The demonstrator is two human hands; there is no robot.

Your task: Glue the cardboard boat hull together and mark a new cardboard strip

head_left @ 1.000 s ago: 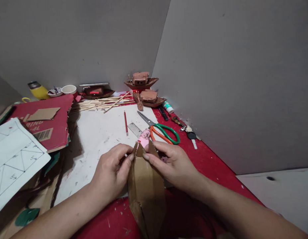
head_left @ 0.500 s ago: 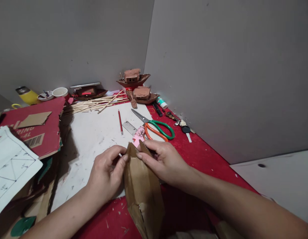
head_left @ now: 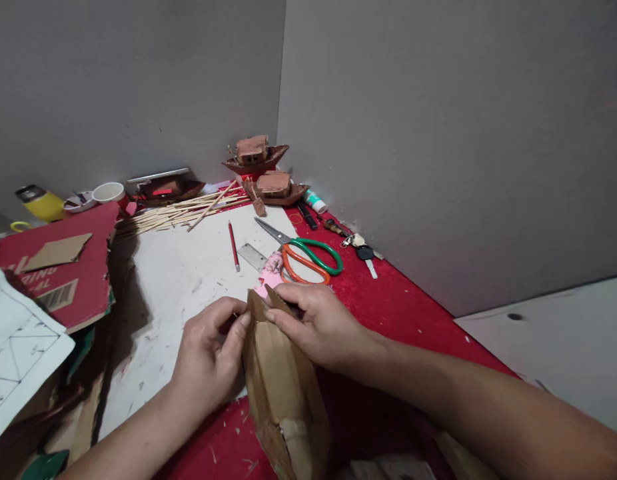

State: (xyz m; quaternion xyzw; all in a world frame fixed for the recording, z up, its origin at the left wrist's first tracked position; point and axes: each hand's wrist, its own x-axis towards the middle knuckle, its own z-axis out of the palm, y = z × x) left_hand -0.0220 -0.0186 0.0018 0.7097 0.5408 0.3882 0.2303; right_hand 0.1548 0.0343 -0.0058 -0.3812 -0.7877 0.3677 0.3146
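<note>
A folded brown cardboard hull (head_left: pixel 283 380) stands on edge between my hands, its pointed end facing away from me. My left hand (head_left: pixel 211 353) pinches the left side near the tip, fingers closed. On the right side, my right hand (head_left: pixel 321 330) presses thumb and fingers against the tip. A pink object (head_left: pixel 269 273) lies just beyond the tip.
Orange-and-green scissors (head_left: pixel 308 257), a metal ruler (head_left: pixel 252 256) and a red pencil (head_left: pixel 233 245) lie on a white sheet (head_left: pixel 188 267). Bamboo sticks (head_left: pixel 173 210), small model boats (head_left: pixel 258 157), a key (head_left: pixel 366 257), red cardboard (head_left: pixel 58 260) and a drawn paper (head_left: pixel 18 350) surround it. Grey walls form a corner.
The view has swung to the right and slightly up, so everything sits further left in the picture. Both hands keep their pinch on the cardboard tip.
</note>
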